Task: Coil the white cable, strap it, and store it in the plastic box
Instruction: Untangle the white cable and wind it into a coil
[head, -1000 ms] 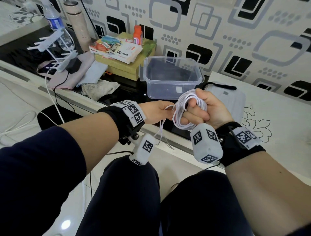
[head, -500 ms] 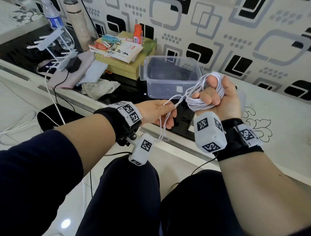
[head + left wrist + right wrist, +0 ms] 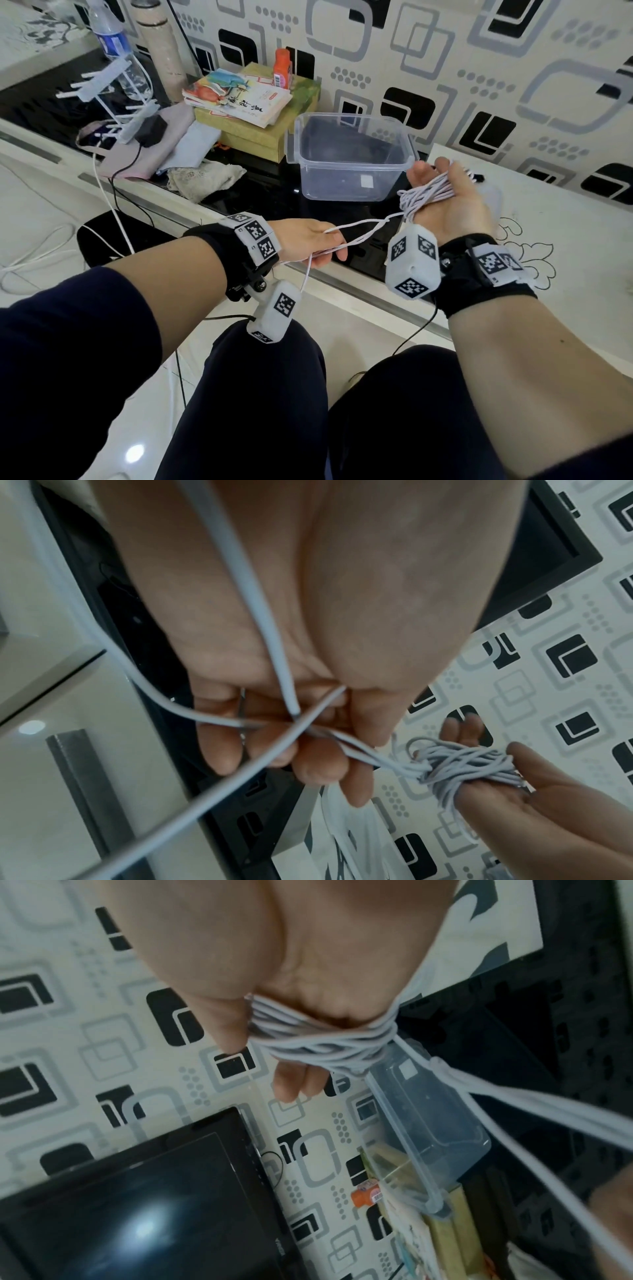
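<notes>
The white cable is wound in several turns around my right hand, which is palm up with straight fingers, just right of the clear plastic box. The box is open and empty. Two strands run taut from the coil down-left to my left hand, which pinches them between thumb and fingers; a loose end hangs below it. The left wrist view shows the strands crossing in the left hand's fingertips and the coil beyond. In the right wrist view the coil circles the hand above the box.
The box stands on a black glass tabletop. Left of it are books on a green-yellow carton, an orange bottle, crumpled cloths and a water bottle. A white pouch lies behind my right hand. A black screen stands by the wall.
My right hand has turned from a fist to palm up and moved up and right beside the box. The strands between the hands have drawn longer and taut. The left hand barely moved.
</notes>
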